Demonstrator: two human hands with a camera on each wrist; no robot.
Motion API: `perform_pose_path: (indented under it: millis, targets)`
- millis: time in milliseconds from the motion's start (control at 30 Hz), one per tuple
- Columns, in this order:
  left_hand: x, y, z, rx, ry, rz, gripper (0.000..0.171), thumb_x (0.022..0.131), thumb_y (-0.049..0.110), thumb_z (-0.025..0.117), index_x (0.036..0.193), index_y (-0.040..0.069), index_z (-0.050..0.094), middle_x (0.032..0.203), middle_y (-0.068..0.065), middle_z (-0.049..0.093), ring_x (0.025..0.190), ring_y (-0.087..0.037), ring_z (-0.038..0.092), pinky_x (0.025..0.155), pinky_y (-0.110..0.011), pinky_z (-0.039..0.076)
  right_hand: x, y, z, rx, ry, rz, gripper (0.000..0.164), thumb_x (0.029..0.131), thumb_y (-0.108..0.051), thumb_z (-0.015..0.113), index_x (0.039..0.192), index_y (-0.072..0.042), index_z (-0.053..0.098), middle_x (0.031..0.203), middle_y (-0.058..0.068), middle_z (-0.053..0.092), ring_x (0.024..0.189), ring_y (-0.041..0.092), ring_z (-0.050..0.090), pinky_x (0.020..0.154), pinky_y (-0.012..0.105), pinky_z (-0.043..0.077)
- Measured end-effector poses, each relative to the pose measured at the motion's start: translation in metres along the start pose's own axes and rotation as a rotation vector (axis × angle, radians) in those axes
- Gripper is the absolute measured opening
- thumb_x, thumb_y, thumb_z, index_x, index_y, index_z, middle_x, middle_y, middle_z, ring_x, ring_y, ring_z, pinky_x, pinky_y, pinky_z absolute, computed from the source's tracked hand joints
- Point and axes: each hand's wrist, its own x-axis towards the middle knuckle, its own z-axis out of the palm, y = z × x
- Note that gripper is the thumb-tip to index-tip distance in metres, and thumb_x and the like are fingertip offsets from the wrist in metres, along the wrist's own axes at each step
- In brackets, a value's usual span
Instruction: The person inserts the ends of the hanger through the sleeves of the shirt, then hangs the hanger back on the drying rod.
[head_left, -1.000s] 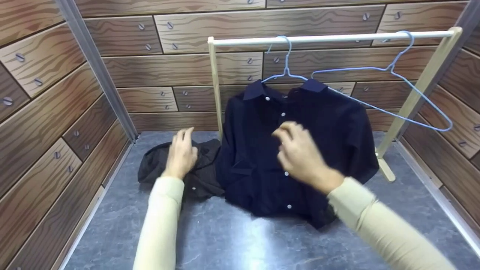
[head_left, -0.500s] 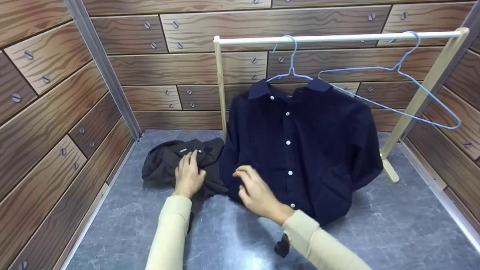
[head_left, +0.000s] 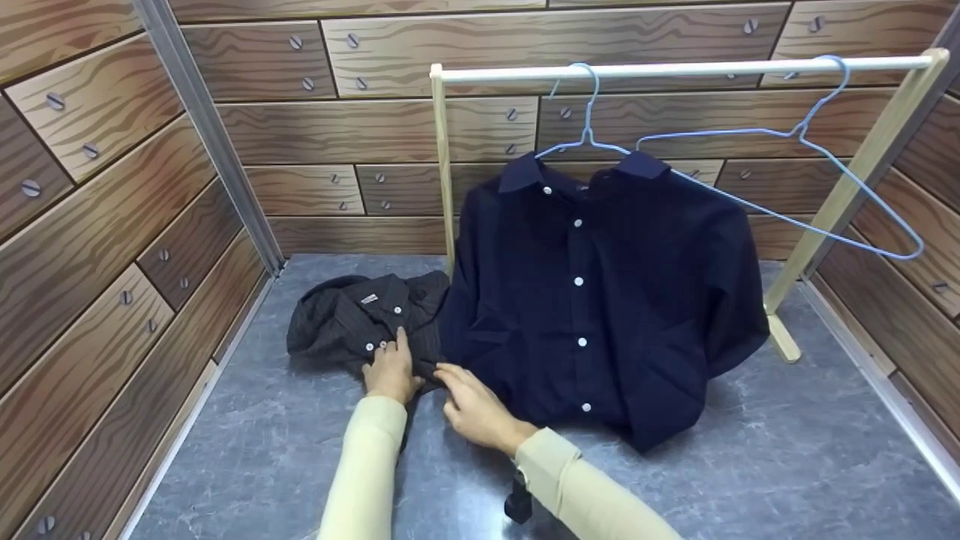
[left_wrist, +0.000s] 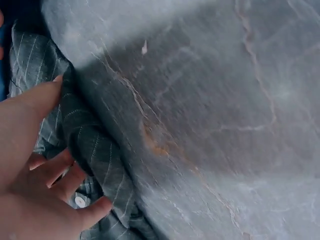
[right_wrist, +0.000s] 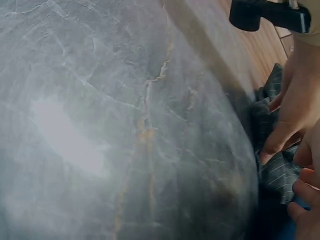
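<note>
A dark grey pinstriped shirt [head_left: 345, 319] lies bunched on the grey table, with its label and white buttons facing up. My left hand [head_left: 391, 375] rests on its near part, index finger stretched over the button front. In the left wrist view, the thumb and spread fingers lie on a rolled fold of the striped cloth [left_wrist: 95, 145]. My right hand [head_left: 476, 409] reaches in beside it, index fingertip right at the shirt's edge, thumb apart from that finger. A navy button-up shirt [head_left: 637, 300] hangs on a blue hanger [head_left: 589, 135] just right of both hands.
A wooden rack with a white rail [head_left: 697, 71] stands at the back. Another blue hanger [head_left: 862, 240], carrying no garment, hangs tilted at its right end. Wood-patterned walls [head_left: 180, 247] enclose the marbled grey table [head_left: 787, 450]. A black clip-like part [head_left: 517, 504] sits below my right wrist.
My right hand has come down and left from in front of the navy shirt to the grey shirt. My left hand has moved nearer and slightly right, onto the grey shirt's near edge.
</note>
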Motion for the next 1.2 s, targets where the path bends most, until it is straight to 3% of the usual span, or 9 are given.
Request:
perform_pose_path:
  millis: [133,367,567,800,1000,1100,1200]
  targets:
    - [0.0,0.003,0.003,0.011,0.015,-0.026,0.084,0.078,0.021,0.083,0.145,-0.005,0.039,0.13,-0.024,0.061,0.12,-0.041,0.058,0.094,-0.06,0.047,-0.002,0.004,0.006,-0.059,-0.025,0.024,0.048,0.093,-0.007,0.054,0.139,0.003,0.051,0.148,0.017,0.048,0.137,0.03,0.046,0.113,0.046,0.038]
    - [-0.004,0.007,0.004,0.068,-0.084,0.003,0.044,0.085,0.015,0.071,0.122,-0.006,0.057,0.116,-0.024,0.069,0.106,-0.042,0.066,0.09,-0.059,0.049,-0.008,0.014,0.01,-0.136,-0.029,0.109,0.056,0.089,-0.011,0.058,0.142,0.002,0.047,0.152,0.019,0.043,0.14,0.033,0.042,0.114,0.047,0.037]
    - [-0.015,0.004,-0.002,0.08,-0.092,0.058,0.04,0.083,0.015,0.069,0.117,-0.004,0.061,0.111,-0.026,0.068,0.1,-0.044,0.067,0.084,-0.057,0.053,-0.009,0.012,0.013,-0.086,0.009,0.157,0.061,0.088,-0.014,0.057,0.145,0.001,0.043,0.152,0.02,0.041,0.141,0.036,0.04,0.115,0.049,0.035]
    - [-0.028,0.003,-0.01,0.056,-0.194,0.088,0.043,0.078,0.01,0.072,0.118,0.0,0.06,0.114,-0.024,0.068,0.104,-0.047,0.065,0.083,-0.059,0.053,-0.009,0.014,0.012,-0.061,0.118,0.214,0.053,0.094,-0.029,0.058,0.141,-0.006,0.05,0.147,0.019,0.042,0.137,0.038,0.041,0.112,0.052,0.036]
    - [-0.039,-0.002,-0.018,0.058,-0.273,0.084,0.046,0.077,0.008,0.071,0.123,0.007,0.065,0.12,-0.022,0.067,0.108,-0.043,0.065,0.084,-0.06,0.053,-0.012,0.018,0.011,-0.041,0.102,0.292,0.064,0.097,-0.042,0.054,0.144,-0.001,0.044,0.149,0.024,0.039,0.141,0.042,0.035,0.118,0.054,0.026]
    - [-0.045,-0.003,-0.023,0.069,-0.316,0.131,0.039,0.076,0.007,0.068,0.115,0.006,0.068,0.116,-0.021,0.069,0.103,-0.038,0.067,0.086,-0.053,0.054,-0.014,0.02,0.011,-0.042,0.069,0.346,0.075,0.097,-0.05,0.051,0.148,0.003,0.037,0.152,0.027,0.036,0.144,0.044,0.031,0.122,0.053,0.018]
    - [-0.052,-0.002,-0.025,0.062,-0.354,0.209,0.021,0.073,0.004,0.066,0.094,0.005,0.07,0.098,-0.016,0.071,0.087,-0.03,0.065,0.08,-0.045,0.054,-0.015,0.024,0.009,-0.053,0.039,0.392,0.082,0.097,-0.055,0.048,0.151,0.004,0.031,0.154,0.029,0.033,0.147,0.044,0.027,0.123,0.052,0.012]
